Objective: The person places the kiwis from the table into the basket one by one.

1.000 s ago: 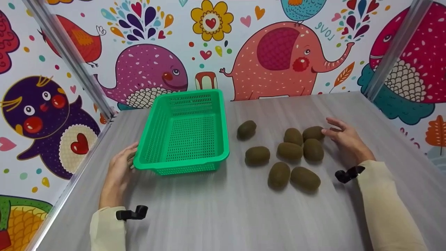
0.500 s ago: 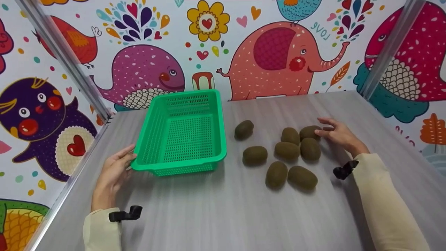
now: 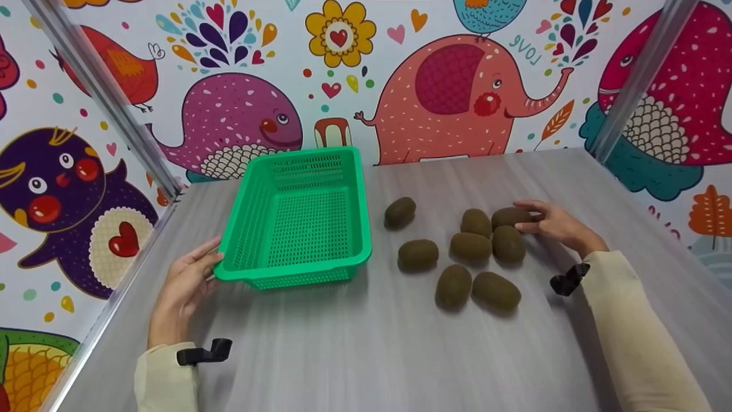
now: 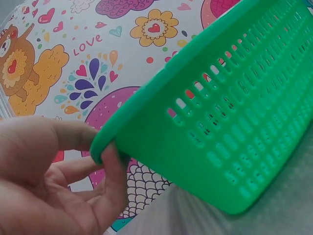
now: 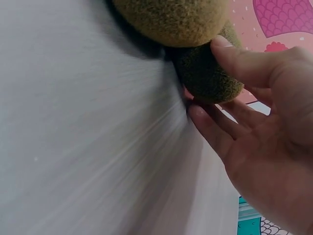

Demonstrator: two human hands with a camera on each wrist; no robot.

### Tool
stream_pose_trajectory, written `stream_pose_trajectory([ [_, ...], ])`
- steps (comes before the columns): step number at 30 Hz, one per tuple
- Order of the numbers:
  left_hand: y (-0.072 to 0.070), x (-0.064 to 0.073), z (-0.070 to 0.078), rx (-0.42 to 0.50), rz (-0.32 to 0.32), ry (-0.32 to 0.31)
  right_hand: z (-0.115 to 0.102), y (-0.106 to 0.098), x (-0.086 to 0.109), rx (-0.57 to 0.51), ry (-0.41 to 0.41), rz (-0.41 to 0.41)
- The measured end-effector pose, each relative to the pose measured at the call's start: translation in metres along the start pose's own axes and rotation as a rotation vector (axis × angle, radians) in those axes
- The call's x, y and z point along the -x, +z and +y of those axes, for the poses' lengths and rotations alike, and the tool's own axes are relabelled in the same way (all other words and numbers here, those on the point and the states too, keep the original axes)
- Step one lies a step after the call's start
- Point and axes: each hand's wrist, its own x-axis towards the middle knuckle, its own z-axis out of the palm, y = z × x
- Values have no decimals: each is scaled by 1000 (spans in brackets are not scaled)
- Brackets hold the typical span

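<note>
One kiwi (image 3: 508, 217), right hand (image 3: 559, 226) around its end

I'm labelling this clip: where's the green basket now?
In the head view, the green basket stands left of the kiwifruits, its near left corner held by the left hand.

"What does the left wrist view crop?"
"The green rectangular perforated plastic basket (image 4: 171, 142), at the top and right edges."
"And what's hidden in the head view?"
"Part of one brown, fuzzy, oval kiwifruit (image 3: 508, 217), behind the bare right hand (image 3: 553, 224)."
</note>
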Motion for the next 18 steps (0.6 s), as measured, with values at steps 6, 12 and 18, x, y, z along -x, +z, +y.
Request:
stream_pose_trajectory([
  [6,0,-1,0,-10,-2,-7,4,0,-2,-30,20,25],
  [12,0,-2,0,-76,19,-13,-1,-2,-3,-59,71,98],
  [18,3,-1,3,-119,50,-5,-15,-6,-3,-68,61,155],
])
